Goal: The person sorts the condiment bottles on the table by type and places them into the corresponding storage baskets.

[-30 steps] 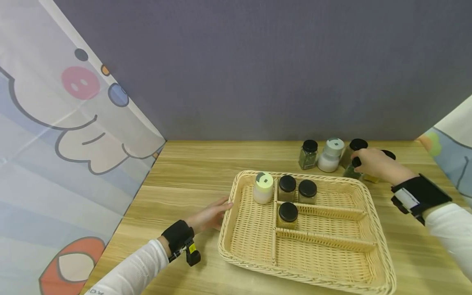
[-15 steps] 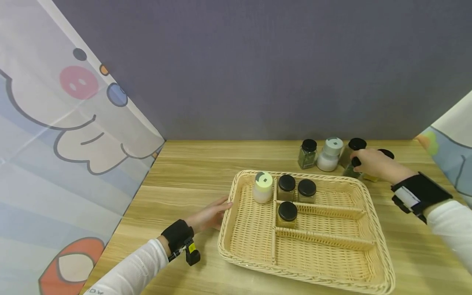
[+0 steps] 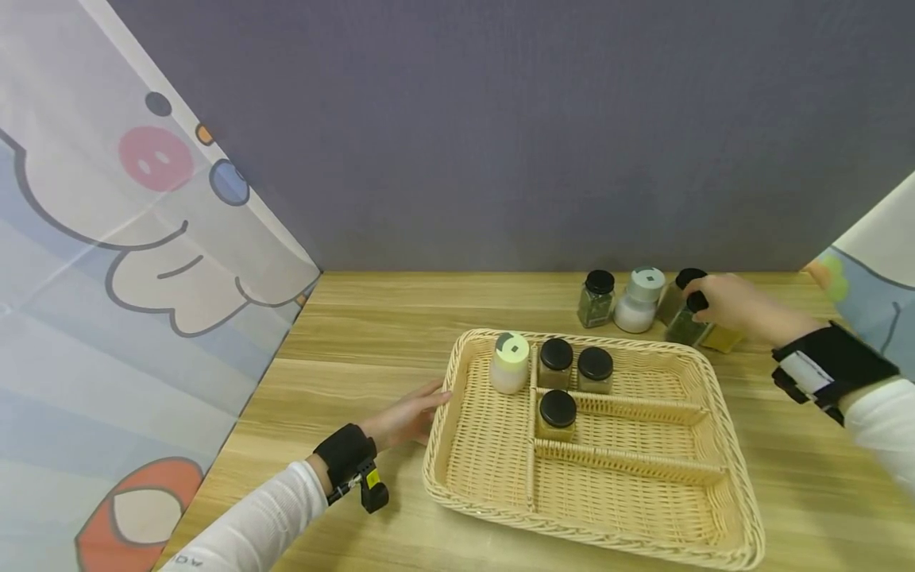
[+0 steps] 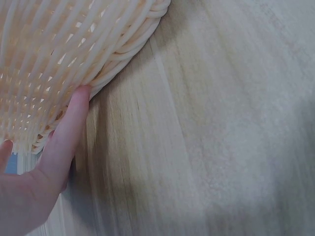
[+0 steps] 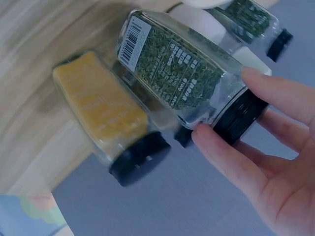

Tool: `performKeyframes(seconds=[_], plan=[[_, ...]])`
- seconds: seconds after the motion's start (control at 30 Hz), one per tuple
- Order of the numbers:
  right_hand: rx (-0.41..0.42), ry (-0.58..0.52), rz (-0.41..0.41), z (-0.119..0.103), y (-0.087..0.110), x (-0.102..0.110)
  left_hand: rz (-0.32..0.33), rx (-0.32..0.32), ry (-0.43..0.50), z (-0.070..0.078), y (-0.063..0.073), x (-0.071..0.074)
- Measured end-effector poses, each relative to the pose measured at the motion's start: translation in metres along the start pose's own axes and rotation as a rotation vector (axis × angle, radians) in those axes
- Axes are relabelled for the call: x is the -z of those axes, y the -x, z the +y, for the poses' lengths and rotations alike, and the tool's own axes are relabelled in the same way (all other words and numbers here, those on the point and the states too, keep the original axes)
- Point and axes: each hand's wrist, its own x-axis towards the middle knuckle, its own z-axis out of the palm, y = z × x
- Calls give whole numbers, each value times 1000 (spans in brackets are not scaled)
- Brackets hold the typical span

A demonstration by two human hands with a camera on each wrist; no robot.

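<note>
My right hand (image 3: 729, 302) pinches a glass spice jar of green dried herbs (image 5: 172, 64) around its black lid, as the right wrist view shows. The jar is tilted in that view. Right beside it stands a jar of yellow powder (image 5: 103, 98), mostly hidden by the hand in the head view. My left hand (image 3: 403, 417) touches the left side of a divided wicker basket (image 3: 436, 461). In the left wrist view its fingers (image 4: 71, 123) lie fairly straight against the woven outer wall (image 4: 54, 54).
In the basket stand a white shaker (image 3: 509, 369), two black-lidded jars (image 3: 555, 367) in the back compartment and a yellow jar (image 3: 556, 429) in the middle one. Behind the basket are another herb jar (image 3: 596, 300), a second white shaker (image 3: 638, 306) and a dark-lidded jar (image 3: 672, 303).
My right hand has shifted slightly right and up with the herb jar, now covering the yellow jar's lid in the head view. The left hand and basket have stayed put.
</note>
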Motion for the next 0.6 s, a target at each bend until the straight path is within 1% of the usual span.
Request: performKeyframes(seconds=[0.23, 0.5, 0.6], plan=[[12, 37, 5, -5, 2, 14, 10, 5, -3, 0, 0, 0], [9, 65, -17, -7, 3, 29, 20, 6, -9, 0, 0, -1], [11, 70, -9, -9, 5, 34, 23, 7, -5, 0, 0, 0]])
